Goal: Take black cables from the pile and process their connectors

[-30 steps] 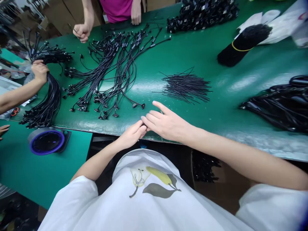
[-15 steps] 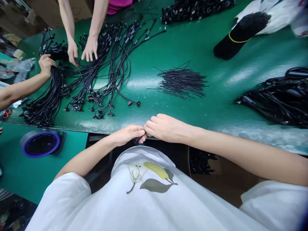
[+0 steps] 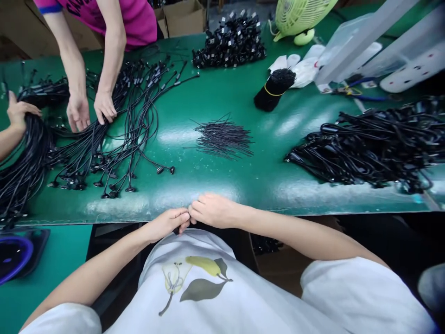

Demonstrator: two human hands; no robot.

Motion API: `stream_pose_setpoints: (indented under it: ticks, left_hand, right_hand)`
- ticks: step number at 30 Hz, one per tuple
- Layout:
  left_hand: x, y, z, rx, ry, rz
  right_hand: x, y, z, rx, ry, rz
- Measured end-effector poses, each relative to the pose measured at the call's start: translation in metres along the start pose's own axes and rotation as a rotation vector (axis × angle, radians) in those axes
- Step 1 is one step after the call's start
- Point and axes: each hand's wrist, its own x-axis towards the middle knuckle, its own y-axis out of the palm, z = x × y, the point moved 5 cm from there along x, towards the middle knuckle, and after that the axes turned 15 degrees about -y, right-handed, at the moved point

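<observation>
My left hand (image 3: 168, 222) and my right hand (image 3: 212, 209) meet fingertip to fingertip at the near edge of the green table (image 3: 243, 176), just above my white shirt. Both are closed in a pinch on a small dark piece that is mostly hidden between the fingers. A loose fan of thin black ties (image 3: 224, 138) lies on the table straight ahead of my hands. Black cables with small plugs (image 3: 128, 125) spread out to the front left.
A person in a pink shirt presses both hands (image 3: 91, 109) on the cables at far left; another person's hand (image 3: 17, 111) grips a cable bundle. A heap of black cables (image 3: 375, 146) lies right, a banded black bundle (image 3: 273, 89), a green fan (image 3: 299, 16) behind.
My right hand went from spread flat on the table to a closed pinch against my left hand at the table edge. My view tilted up. The pink-shirted person's hands came down onto the cables.
</observation>
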Motion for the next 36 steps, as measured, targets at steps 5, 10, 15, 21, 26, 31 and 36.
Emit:
stream_pose_setpoints:
  ticks: [5,10,15,21,26,31,36]
  left_hand:
    - [0.002,-0.004,0.003,-0.151,0.043,-0.14]
    - [-0.012,-0.025,-0.002,-0.434,0.177,-0.374]
    - [-0.024,-0.034,-0.004,-0.589,0.245,-0.395]
    - [-0.02,-0.031,-0.012,-0.678,0.303,-0.374]
    - [-0.001,-0.014,-0.034,-0.675,0.413,-0.249]
    - [0.0,-0.018,-0.03,-0.477,0.445,-0.422]
    - [-0.015,-0.029,-0.02,0.031,0.393,-0.718]
  right_hand:
    - [-0.007,-0.019,-0.036,0.337,0.05,-0.053]
    - [-0.068,-0.043,-0.177,0.191,0.693,-0.416]
    - [-0.113,-0.025,-0.258,0.041,0.887,-0.394]
    - [-0.101,-0.032,-0.206,-0.048,0.916,-0.477]
    - [-0.024,-0.009,-0.081,0.496,0.763,-0.678]
    - [0.011,-0.018,-0.014,0.233,0.589,-0.602]
    - [0.033,-0.046,0.006,-0.469,-0.036,-0.302]
